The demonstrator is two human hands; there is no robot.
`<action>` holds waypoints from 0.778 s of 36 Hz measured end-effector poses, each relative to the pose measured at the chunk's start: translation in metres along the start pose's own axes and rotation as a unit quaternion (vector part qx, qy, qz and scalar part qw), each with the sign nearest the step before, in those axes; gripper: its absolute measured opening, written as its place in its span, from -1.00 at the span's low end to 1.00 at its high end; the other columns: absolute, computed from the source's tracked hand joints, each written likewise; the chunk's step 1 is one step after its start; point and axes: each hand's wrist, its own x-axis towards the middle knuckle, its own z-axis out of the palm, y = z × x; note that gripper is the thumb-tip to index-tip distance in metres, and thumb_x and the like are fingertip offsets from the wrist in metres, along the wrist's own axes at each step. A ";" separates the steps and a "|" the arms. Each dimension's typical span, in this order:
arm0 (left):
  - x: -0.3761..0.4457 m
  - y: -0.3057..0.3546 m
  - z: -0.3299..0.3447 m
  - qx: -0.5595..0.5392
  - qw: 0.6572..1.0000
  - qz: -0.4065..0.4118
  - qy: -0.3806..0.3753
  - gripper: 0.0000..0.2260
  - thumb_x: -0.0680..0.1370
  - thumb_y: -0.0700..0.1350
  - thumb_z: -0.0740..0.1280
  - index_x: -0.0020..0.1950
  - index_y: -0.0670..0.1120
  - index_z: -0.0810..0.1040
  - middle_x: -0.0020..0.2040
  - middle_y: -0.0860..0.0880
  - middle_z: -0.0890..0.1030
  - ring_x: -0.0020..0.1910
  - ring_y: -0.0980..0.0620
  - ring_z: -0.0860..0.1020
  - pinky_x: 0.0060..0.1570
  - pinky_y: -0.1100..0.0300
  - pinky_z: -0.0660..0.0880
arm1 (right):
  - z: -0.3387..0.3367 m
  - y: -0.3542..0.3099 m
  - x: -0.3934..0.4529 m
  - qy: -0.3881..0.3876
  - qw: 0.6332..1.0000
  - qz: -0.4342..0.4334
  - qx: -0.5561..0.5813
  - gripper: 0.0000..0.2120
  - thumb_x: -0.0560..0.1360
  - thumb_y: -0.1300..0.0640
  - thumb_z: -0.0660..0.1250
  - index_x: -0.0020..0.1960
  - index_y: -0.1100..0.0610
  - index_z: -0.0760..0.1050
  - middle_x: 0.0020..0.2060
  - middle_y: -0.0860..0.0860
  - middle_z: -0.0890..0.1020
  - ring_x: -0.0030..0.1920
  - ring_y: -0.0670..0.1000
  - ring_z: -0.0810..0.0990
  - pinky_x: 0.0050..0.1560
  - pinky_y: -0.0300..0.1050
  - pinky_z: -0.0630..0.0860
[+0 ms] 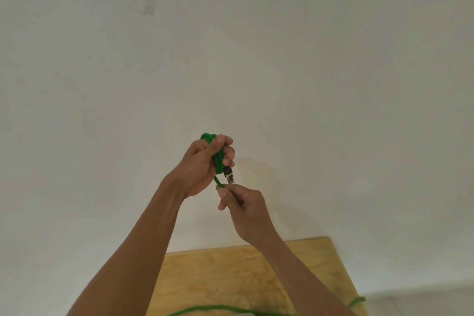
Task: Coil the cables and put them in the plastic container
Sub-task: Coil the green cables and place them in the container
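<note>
Wooden table, white wall, left hand gripping green cable, right hand pinching it.

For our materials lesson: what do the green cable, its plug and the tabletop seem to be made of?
Green cable: probably matte braided fabric or rubbery sheath; blur leaves it open.
Plug: dark plastic body with a shiny, metallic-looking tip.
Tabletop: pale plywood, going by the visible grain; smooth finish.

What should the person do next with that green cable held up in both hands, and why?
Probably wind another loop: the left hand grips a bundle of coiled thin green cable, the right hand pinches the strand just below it, and more green cable lies uncoiled on the light wooden table.
</note>
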 end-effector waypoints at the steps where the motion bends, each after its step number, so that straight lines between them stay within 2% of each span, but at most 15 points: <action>1: 0.000 -0.001 -0.003 0.016 1.000 -0.002 0.001 -0.76 0.67 -0.10 0.14 0.04 -0.23 0.50 -0.33 -0.05 0.56 -0.33 0.01 0.47 -0.14 0.15 0.53 | -0.001 -0.002 -0.001 0.000 1.000 -0.002 -0.015 -0.84 0.60 0.10 0.33 -0.09 0.08 0.66 -0.38 -0.14 0.64 -0.43 -0.13 0.46 -0.29 -0.30 0.44; 4: -0.003 -0.002 -0.015 0.071 0.997 -0.007 0.015 -0.75 0.67 -0.09 0.15 0.05 -0.24 0.51 -0.28 -0.08 0.59 -0.30 0.00 0.49 -0.12 0.09 0.49 | -0.011 -0.013 -0.004 -0.009 0.997 -0.014 -0.080 -0.87 0.57 0.11 0.37 0.02 0.10 0.68 -0.34 -0.10 0.67 -0.43 -0.15 0.51 -0.32 -0.30 0.45; 6: -0.007 -0.004 -0.024 0.127 0.991 -0.024 0.023 -0.71 0.63 -0.03 0.20 0.06 -0.25 0.54 -0.22 -0.11 0.62 -0.26 -0.03 0.51 -0.11 0.04 0.48 | -0.023 -0.023 0.000 -0.019 0.985 -0.047 -0.165 -0.84 0.55 0.08 0.38 0.09 0.05 0.67 -0.23 -0.10 0.70 -0.34 -0.12 0.58 -0.23 -0.18 0.56; 7: -0.010 -0.005 -0.026 0.154 0.987 -0.037 0.020 -0.69 0.61 0.00 0.22 0.06 -0.24 0.55 -0.19 -0.14 0.63 -0.23 -0.05 0.52 -0.09 0.01 0.48 | -0.030 -0.031 0.003 -0.029 0.973 -0.069 -0.217 -0.82 0.54 0.06 0.37 0.11 0.00 0.66 -0.16 -0.12 0.72 -0.29 -0.13 0.58 -0.16 -0.13 0.58; 9: -0.016 -0.008 -0.025 0.177 0.982 -0.071 -0.017 -0.65 0.62 0.03 0.21 0.04 -0.26 0.58 -0.15 -0.19 0.62 -0.18 -0.10 0.53 -0.05 0.00 0.48 | -0.044 -0.051 0.014 -0.062 0.935 -0.122 -0.327 -0.82 0.55 0.02 0.34 0.13 -0.09 0.65 -0.06 -0.17 0.71 -0.26 -0.20 0.49 -0.11 -0.14 0.52; 11: -0.023 -0.009 -0.015 0.170 0.978 -0.107 -0.065 -0.57 0.66 0.07 0.13 -0.03 -0.26 0.58 -0.17 -0.22 0.60 -0.19 -0.10 0.53 -0.08 0.04 0.47 | -0.056 -0.070 0.029 -0.095 0.893 -0.176 -0.402 -0.85 0.55 0.00 0.36 0.08 -0.12 0.65 -0.09 -0.18 0.71 -0.23 -0.21 0.42 -0.13 -0.17 0.38; 12: -0.027 -0.008 -0.007 0.155 0.976 -0.129 -0.080 -0.51 0.67 0.12 0.07 -0.06 -0.24 0.57 -0.19 -0.22 0.60 -0.22 -0.08 0.53 -0.11 0.07 0.47 | -0.061 -0.077 0.038 -0.106 0.886 -0.192 -0.408 -0.87 0.53 -0.02 0.39 0.04 -0.12 0.66 -0.15 -0.17 0.70 -0.24 -0.20 0.42 -0.14 -0.17 0.36; 13: -0.031 -0.008 0.001 0.131 0.975 -0.152 -0.091 -0.45 0.67 0.17 0.00 -0.06 -0.23 0.57 -0.22 -0.22 0.60 -0.26 -0.07 0.53 -0.15 0.10 0.48 | -0.065 -0.082 0.046 -0.116 0.891 -0.197 -0.391 -0.89 0.48 -0.04 0.44 -0.01 -0.11 0.67 -0.22 -0.17 0.67 -0.28 -0.18 0.43 -0.16 -0.16 0.36; 15: -0.038 -0.009 0.014 0.073 0.976 -0.178 -0.106 -0.35 0.65 0.26 -0.10 -0.08 -0.20 0.57 -0.29 -0.21 0.58 -0.33 -0.08 0.51 -0.24 0.13 0.46 | -0.072 -0.087 0.058 -0.144 0.933 -0.169 -0.284 -0.84 0.35 -0.06 0.55 -0.11 -0.06 0.68 -0.29 -0.15 0.65 -0.32 -0.11 0.52 -0.22 -0.10 0.45; 18: -0.044 -0.008 0.024 0.001 0.979 -0.171 -0.109 -0.34 0.63 0.30 -0.08 -0.15 -0.19 0.57 -0.40 -0.16 0.52 -0.44 -0.04 0.46 -0.25 0.05 0.40 | -0.074 -0.091 0.068 -0.173 0.967 -0.137 -0.126 -0.82 0.28 0.19 0.63 -0.17 0.17 0.70 -0.29 0.00 0.70 -0.28 0.02 0.63 -0.24 -0.07 0.52; 20: -0.046 -0.006 0.029 -0.038 0.979 -0.161 -0.117 -0.35 0.62 0.30 -0.06 -0.18 -0.19 0.54 -0.45 -0.13 0.46 -0.49 -0.02 0.40 -0.30 0.08 0.44 | -0.074 -0.090 0.072 -0.184 0.973 -0.117 -0.072 -0.84 0.31 0.27 0.60 -0.14 0.25 0.69 -0.28 0.08 0.71 -0.23 0.11 0.67 -0.16 0.02 0.57; 22: -0.049 -0.003 0.034 -0.054 0.979 -0.152 -0.124 -0.36 0.62 0.30 -0.07 -0.21 -0.18 0.52 -0.50 -0.10 0.41 -0.51 -0.01 0.34 -0.35 0.10 0.44 | -0.073 -0.082 0.074 -0.195 0.976 -0.097 -0.017 -0.89 0.37 0.30 0.55 -0.12 0.26 0.68 -0.28 0.06 0.71 -0.22 0.07 0.66 -0.11 -0.03 0.58; 25: -0.052 -0.002 0.039 -0.064 0.982 -0.131 -0.123 -0.36 0.61 0.32 -0.07 -0.26 -0.16 0.49 -0.55 -0.05 0.36 -0.54 0.01 0.28 -0.39 0.12 0.41 | -0.070 -0.070 0.067 -0.203 0.977 -0.048 0.043 -0.90 0.49 0.20 0.44 -0.07 0.24 0.64 -0.21 0.09 0.68 -0.15 0.09 0.63 -0.08 0.09 0.59; 28: -0.052 -0.004 0.042 -0.067 0.986 -0.114 -0.106 -0.36 0.59 0.35 -0.05 -0.31 -0.15 0.45 -0.58 -0.04 0.30 -0.58 0.03 0.25 -0.43 0.13 0.38 | -0.061 -0.063 0.051 -0.200 0.970 0.018 0.135 -0.81 0.52 0.09 0.34 -0.08 0.23 0.57 -0.23 0.04 0.67 -0.18 0.01 0.66 -0.15 -0.10 0.60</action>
